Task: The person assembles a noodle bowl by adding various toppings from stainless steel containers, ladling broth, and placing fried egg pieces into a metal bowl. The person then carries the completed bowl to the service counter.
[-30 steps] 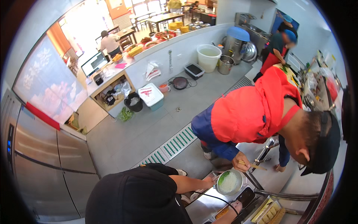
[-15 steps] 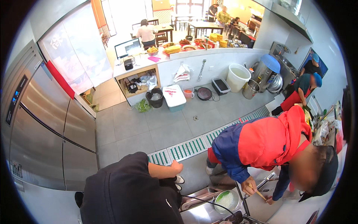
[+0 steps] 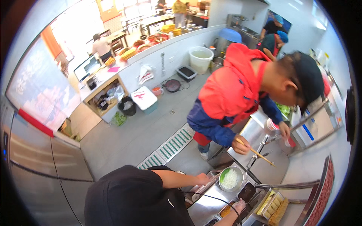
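My black-sleeved body is at the bottom. My left hand [image 3: 203,179] is curled at the edge of the steel counter [image 3: 205,205], beside a metal pot [image 3: 218,183]; whatever it may hold is hidden. White noodles [image 3: 230,179] and green leaves [image 3: 224,174] fill the pot. My right hand [image 3: 239,206], in a clear plastic glove, is over the food containers, between a tray of orange food [image 3: 226,211] and a tray of dark food [image 3: 247,192]. Its fingers are too small and blurred to read. A black cable [image 3: 211,196] crosses before the counter.
Across the counter, a co-worker in a red and blue jacket [image 3: 222,101] leans in, holding long chopsticks [image 3: 260,154] near the pot. Yellow food packs [image 3: 273,207] stand at the right. A floor drain grate [image 3: 169,147] runs behind; a white bucket [image 3: 200,60] stands by the wall.
My view has turned right. My left hand has reached out to the counter beside the pot, and my gloved right hand has come into view. The co-worker has straightened, with the chopsticks raised.
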The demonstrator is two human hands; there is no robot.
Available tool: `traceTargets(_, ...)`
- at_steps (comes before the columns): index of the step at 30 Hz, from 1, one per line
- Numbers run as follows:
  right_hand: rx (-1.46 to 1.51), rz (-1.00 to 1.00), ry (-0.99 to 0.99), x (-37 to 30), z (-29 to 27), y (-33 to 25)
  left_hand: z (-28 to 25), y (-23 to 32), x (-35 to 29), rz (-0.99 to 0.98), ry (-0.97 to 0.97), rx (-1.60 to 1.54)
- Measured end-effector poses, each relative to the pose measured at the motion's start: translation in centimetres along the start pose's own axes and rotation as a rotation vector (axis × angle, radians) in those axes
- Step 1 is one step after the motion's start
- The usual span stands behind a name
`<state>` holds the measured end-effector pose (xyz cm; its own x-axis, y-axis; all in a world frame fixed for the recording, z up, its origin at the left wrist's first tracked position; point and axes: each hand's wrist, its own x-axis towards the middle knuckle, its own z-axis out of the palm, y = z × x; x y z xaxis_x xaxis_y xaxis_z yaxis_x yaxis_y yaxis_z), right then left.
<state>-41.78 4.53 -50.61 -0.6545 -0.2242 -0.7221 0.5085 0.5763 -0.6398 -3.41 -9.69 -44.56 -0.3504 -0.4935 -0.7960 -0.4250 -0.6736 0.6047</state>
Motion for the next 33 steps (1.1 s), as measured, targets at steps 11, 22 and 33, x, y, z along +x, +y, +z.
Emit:
traceTargets(11, 0.134, -0.146, 0.081, -9.6, 0.3, -3.2, 6.1, 2.5, 7.4, 0.167, 0.138, 0.25)
traceTargets(22, 0.314, 0.015, 0.237, -10.9, 0.0, -5.3, 3.9, 9.6, 1.8, 0.049, -0.136, -0.324)
traceTargets(33, 0.29, -0.098, 0.289, -13.5, 0.1, -6.8, 5.6, 11.2, 3.4, 0.028, -0.159, -0.292)
